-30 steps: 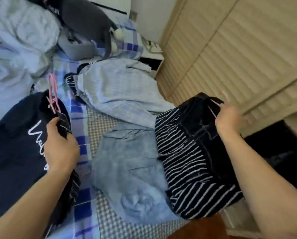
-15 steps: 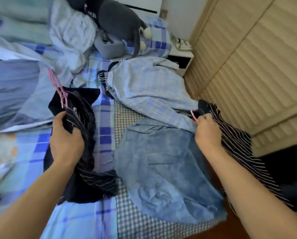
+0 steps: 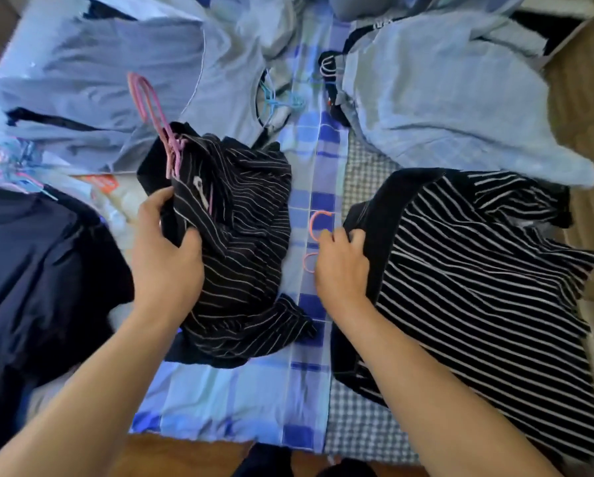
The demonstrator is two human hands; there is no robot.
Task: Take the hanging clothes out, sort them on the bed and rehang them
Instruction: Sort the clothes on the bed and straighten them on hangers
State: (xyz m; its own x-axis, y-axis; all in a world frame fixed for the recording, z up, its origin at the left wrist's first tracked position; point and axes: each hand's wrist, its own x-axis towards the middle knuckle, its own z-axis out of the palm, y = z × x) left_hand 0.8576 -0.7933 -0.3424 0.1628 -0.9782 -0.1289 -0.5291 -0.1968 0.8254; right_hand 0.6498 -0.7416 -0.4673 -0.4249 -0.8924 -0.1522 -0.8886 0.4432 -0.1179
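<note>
Head view under even, soft daylight with a cool blue cast over the bed [image 3: 309,401]; no hard shadows, only faint shading under folds of cloth. Dark garments lose detail in their blacks, notably the navy garment [image 3: 37,270] at lower left. Wide-angle distortion bows the frame edges and stretches both forearms toward the lower corners. Slight motion blur softens the whole frame, strongest at the top and left edges; fine weave is not resolved

Head view, steeply down over bed [image 3: 220,401]
</note>
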